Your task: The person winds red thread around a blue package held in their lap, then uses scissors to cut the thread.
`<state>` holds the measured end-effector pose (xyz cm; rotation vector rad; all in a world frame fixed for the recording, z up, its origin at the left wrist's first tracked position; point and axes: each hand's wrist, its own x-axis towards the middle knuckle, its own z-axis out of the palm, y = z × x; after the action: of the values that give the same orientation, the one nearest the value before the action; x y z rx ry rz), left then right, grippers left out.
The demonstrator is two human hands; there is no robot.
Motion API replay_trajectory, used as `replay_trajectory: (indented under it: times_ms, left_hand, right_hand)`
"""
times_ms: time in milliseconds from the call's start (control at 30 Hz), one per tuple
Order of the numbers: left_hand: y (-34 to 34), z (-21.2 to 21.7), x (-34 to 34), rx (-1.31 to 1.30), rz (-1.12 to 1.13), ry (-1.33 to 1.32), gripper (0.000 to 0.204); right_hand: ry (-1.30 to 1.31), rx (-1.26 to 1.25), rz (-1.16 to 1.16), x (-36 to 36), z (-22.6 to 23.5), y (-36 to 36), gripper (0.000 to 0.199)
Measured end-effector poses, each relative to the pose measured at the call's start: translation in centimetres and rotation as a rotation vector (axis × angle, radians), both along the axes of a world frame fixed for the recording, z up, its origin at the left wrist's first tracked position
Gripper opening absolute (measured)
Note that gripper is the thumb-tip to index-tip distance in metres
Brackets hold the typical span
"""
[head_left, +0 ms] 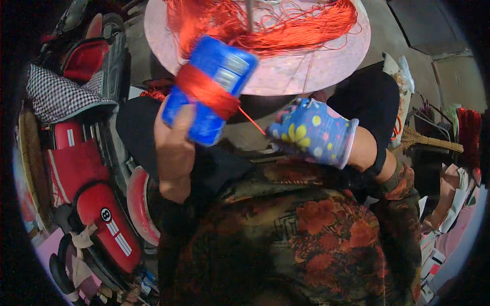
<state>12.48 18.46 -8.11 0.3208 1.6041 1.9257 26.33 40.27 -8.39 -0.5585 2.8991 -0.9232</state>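
My bare left hand [176, 148] grips a flat blue box [232, 71] by its lower left edge, thumb on top. Around the middle of the box runs a thick band of wound orange-red cord [208, 92]. From that band a taut strand [252, 121] leads to my right hand [311, 132], which wears a blue flowered glove. Its fingers are closed on the strand. Beyond both hands, a large tangled hank of the same cord [301, 30] lies on a round, pale pink disc [326, 76]. The box is slightly blurred.
An upright rod [249, 15] rises from the disc. Left of me stands a red and black ride-on vehicle [109, 229] beside a checked cloth [64, 94]. At the right are a straw broom [429, 140], hanging red strands [468, 135] and stacked papers [454, 204].
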Motion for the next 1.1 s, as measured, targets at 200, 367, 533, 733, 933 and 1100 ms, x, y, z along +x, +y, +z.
replay_trajectory:
  times_ms: [200, 367, 533, 733, 933, 1100]
  left_hand:
    - [0.5, -0.2, 0.5, -0.382, -0.703, 0.035, 0.049]
    - [-0.6, 2.0, 0.0, -0.038, -0.555, 0.091, 0.053]
    - [-0.9, 1.3, -0.4, 0.229, 0.048, -0.121, 0.052]
    - [0.4, -0.3, -0.5, -0.524, -0.419, 0.288, 0.048]
    - [-0.1, 1.3, -1.0, -0.104, -0.972, 0.088, 0.059]
    - [-6.2, -1.3, -3.5, 0.51, -0.507, -0.397, 0.051]
  right_hand:
    - [-0.158, -0.254, 0.09, -3.6, 2.4, 2.9, 0.024]
    - [-0.124, -0.554, -0.215, -3.0, -1.2, 6.3, 0.028]
    - [-0.156, -0.44, -0.254, 0.1, -3.2, 3.7, 0.018]
    - [-0.024, -0.148, 0.067, -0.5, 1.5, 2.0, 0.021]
    - [-0.253, -0.611, -0.074, -3.9, 1.3, 4.1, 0.022]
    - [-0.435, -0.709, -0.189, -1.3, -1.1, 4.2, 0.021]
